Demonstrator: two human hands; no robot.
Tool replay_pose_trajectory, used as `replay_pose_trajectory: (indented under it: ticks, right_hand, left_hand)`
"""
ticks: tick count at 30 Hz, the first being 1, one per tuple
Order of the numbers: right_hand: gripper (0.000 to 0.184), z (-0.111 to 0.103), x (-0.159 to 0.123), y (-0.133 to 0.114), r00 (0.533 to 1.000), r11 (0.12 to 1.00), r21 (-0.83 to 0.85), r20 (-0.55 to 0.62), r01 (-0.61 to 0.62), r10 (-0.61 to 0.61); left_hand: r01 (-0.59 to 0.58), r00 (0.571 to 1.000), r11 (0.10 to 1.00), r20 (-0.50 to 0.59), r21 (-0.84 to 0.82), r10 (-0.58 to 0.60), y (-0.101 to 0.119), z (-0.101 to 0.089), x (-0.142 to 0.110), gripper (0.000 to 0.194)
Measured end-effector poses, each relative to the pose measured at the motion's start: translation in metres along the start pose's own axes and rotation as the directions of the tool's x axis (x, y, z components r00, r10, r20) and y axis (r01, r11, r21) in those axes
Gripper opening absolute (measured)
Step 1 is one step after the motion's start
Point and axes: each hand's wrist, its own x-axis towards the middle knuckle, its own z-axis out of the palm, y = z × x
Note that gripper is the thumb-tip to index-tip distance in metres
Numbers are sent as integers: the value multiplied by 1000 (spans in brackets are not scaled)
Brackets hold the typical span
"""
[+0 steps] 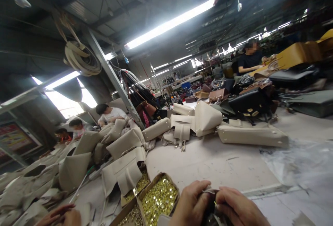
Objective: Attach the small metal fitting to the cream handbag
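Observation:
At the bottom of the view, my left hand [191, 201] and my right hand [236, 203] face each other with fingers closed. Between them they grip a dark piece with a pale edge [212, 209]; most of it is hidden by the fingers and the frame's lower edge, so I cannot tell its exact kind. Close to my left hand sits an open box [177, 188] filled with small shiny gold metal fittings [159, 198]. Smaller box sections with more gold fittings adjoin it on the left.
Beige bags [252, 134] and bag parts [127, 170] line the table's far side and left. Black bags [249, 104] lie behind. Clear plastic [304, 170] covers the right. Another person's hands [62, 216] are at lower left; several people sit farther off. A metal post [114, 77] rises left of centre.

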Motion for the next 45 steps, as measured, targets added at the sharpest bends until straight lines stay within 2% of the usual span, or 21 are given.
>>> replay_pose_trajectory:
  ticks: [5,10,16,21,24,32,36,45]
  right_hand:
    - [21,-17,6,-18,999,999,-35,46,-19,21]
    - [19,-29,12,-21,997,998,-62,72,-22,26]
    - [21,-30,7,-12,991,993,-96,116,76,-64]
    - [22,-31,4,-13,984,981,-133,127,143,-126]
    - [21,-30,2,-17,986,972,-178,102,152,-135]
    - [17,-24,-5,-17,997,952,-299,-19,65,-74]
    - [15,-19,-6,-16,994,955,-294,-82,51,-78]
    - [15,-15,-8,-13,990,952,-299,-102,64,-98]
  left_hand:
    - [120,993,976,9,-184,-120,8,4,2,29]
    - [254,965,881,43,-399,-259,6,11,9,39]
    - [301,950,812,83,-501,-301,8,11,9,51]
    - [352,927,708,124,-612,-353,9,12,9,61]
    - [341,929,712,105,-614,-354,12,13,10,55]
    - [322,935,772,54,-549,-352,16,17,11,34]
    - [323,935,754,72,-572,-346,20,18,11,30]
    - [318,939,749,86,-581,-332,21,16,9,29]
